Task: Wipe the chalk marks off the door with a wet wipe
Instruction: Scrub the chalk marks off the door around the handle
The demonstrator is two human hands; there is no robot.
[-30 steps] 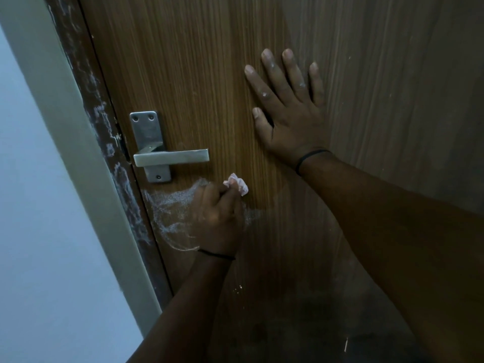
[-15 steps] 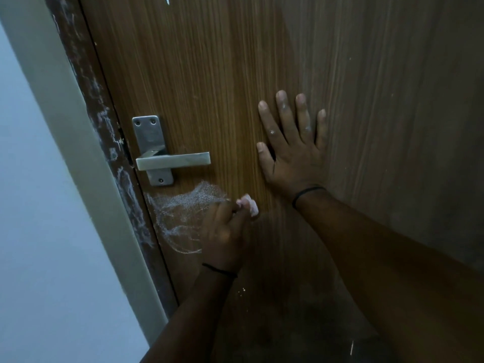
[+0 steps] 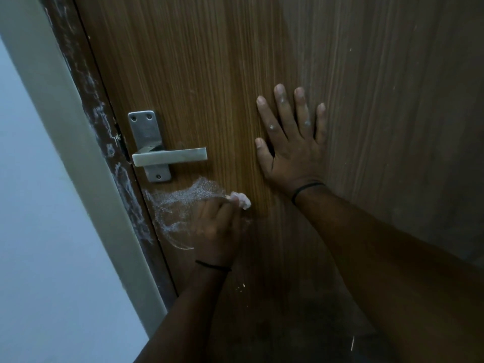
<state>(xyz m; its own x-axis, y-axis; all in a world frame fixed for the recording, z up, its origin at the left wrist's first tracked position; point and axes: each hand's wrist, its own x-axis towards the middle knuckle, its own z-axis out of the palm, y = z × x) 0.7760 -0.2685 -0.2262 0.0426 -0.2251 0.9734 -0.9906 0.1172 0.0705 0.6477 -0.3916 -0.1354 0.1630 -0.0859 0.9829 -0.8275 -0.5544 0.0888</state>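
The left hand (image 3: pixel 214 226) grips a balled wet wipe (image 3: pixel 242 200) against the door (image 3: pixel 209 74) beside the chalk marks (image 3: pixel 180 205) under the handle (image 3: pixel 170 155), while the right hand (image 3: pixel 293 145) presses flat, fingers spread.

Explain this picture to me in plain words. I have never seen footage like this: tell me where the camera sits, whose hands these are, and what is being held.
There is no machine here. The one view comes from a wide-angle camera worn on a person's head, looking forward and down, so both arms reach in from the bottom. In front stands a brown wooden door with a metal lever handle. The right hand lies flat on the wood, fingers straight. The left hand, below the handle, curls round a crumpled pale wet wipe, of which only a bit shows. Left of that hand is a white smear of chalk marks, not yet wiped off. More white scuffs run down the dark door frame.
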